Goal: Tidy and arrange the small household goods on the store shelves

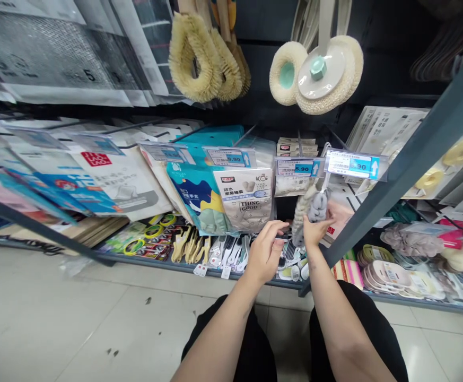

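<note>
My right hand (315, 229) is closed around a grey braided bath scrubber (319, 204), which hangs by a white loop from a shelf hook. Its thumb shows on the left side, with fingers partly hidden behind. A paler braided scrubber (303, 208) hangs just left of it. My left hand (266, 253) is held to the left with its fingers apart and slightly bent, and nothing shows in it. It is nearest to a white package of waterproof sleeves (246, 199), in front of the lower shelf.
Price tags (352, 164) stick out above the hanging goods. Fibre brushes (195, 58) and round scrubbers (322, 77) hang overhead. A slanted metal post (398, 138) stands right of my right hand. Hairbrushes (231, 252) and wooden-handled brushes (191, 245) lie on the bottom shelf.
</note>
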The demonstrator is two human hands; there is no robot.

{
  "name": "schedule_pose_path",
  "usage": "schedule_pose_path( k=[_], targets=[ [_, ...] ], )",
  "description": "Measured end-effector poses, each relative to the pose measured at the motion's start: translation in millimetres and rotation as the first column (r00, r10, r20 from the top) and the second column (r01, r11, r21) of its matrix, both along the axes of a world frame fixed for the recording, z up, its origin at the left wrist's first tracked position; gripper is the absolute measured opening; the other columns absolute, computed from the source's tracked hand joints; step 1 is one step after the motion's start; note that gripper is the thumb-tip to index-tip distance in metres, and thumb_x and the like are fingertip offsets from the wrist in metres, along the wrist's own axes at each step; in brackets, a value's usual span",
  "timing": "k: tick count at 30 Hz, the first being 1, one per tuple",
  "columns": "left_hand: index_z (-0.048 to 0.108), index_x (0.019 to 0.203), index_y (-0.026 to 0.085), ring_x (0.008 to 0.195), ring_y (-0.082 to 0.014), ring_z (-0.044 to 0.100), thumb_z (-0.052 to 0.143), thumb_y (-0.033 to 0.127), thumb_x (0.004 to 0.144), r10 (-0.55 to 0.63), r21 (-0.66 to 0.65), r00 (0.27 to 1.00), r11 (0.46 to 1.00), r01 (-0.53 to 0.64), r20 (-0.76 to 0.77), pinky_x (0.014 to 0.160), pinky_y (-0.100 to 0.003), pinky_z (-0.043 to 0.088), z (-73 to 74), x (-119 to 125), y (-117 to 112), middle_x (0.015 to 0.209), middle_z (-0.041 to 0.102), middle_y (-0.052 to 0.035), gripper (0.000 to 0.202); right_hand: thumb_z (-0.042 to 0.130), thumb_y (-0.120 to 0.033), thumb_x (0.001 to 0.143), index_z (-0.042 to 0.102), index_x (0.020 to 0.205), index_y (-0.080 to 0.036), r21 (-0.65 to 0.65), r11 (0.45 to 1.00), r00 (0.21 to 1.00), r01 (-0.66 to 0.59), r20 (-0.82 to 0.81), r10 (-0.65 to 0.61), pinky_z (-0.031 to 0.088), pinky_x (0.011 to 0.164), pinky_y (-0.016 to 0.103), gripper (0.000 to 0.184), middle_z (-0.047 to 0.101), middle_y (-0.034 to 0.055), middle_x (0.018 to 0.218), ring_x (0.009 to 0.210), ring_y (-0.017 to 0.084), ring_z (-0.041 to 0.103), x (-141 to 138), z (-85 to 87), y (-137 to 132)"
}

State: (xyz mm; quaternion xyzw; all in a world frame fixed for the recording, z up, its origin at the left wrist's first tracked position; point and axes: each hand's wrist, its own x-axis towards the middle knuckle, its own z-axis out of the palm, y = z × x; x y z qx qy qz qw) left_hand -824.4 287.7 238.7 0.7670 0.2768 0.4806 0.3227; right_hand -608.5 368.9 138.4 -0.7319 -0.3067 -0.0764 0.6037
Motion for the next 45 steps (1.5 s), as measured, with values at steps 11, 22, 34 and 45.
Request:
schedule_pose_path(
  k=[11,22,34,45],
  targets=[
    [0.065,0.118,0.018,0.101,-0.0188,0.061,0.027,0.054,0.103,0.01,-0.013,0.999,1.0,-0.01,-0.039,0.093,-0.032,0.047,-4.0,-14,2,0.122,0.061,-0.0117,0.054,0.086,-0.056,0.054,0.035,0.128,-0.017,0.056,0.902,0.88,-0.427,-0.202,0.429,0.041,0.109,0.038,0.098,0.051,0.0223,0.136,0.12,0.027,0.056,18,-9.9,12],
    [0.066,0.114,0.018,0.107,-0.02,0.061,0.028,0.055,0.103,0.004,-0.016,0.996,1.0,-0.006,-0.09,0.095,-0.033,0.046,-5.3,-7,1,0.121,0.063,-0.0112,0.054,0.069,-0.044,0.064,0.057,0.124,-0.015,0.076,0.744,0.737,-0.664,-0.1,0.669,0.043,0.106,0.046,0.068,0.064,0.0137,0.121,0.111,0.028,0.059,6,17.2,-28],
    [0.068,0.113,0.019,0.112,-0.0211,0.061,0.024,0.058,0.103,-0.024,-0.026,0.995,0.999,0.022,-0.095,0.096,-0.034,0.046,-6.1,4,1,0.122,0.064,-0.0109,0.06,0.049,-0.038,0.074,0.045,0.144,-0.007,0.031,0.955,0.946,-0.295,0.148,0.287,0.034,0.116,0.048,0.076,0.049,0.0221,0.14,0.131,0.032,0.045,2,-7.4,-34],
    [0.07,0.105,0.019,0.109,-0.0196,0.061,0.024,0.055,0.104,0.129,-0.033,0.99,0.991,-0.131,-0.051,0.095,-0.033,0.047,-4.2,-8,10,0.114,0.066,-0.0088,0.058,0.052,-0.046,0.093,0.005,0.158,0.005,-0.168,0.985,0.926,0.05,0.377,0.017,0.022,0.119,0.062,0.095,0.005,0.0356,0.161,0.154,0.036,0.002,-11,-32.7,-26]
  ],
)
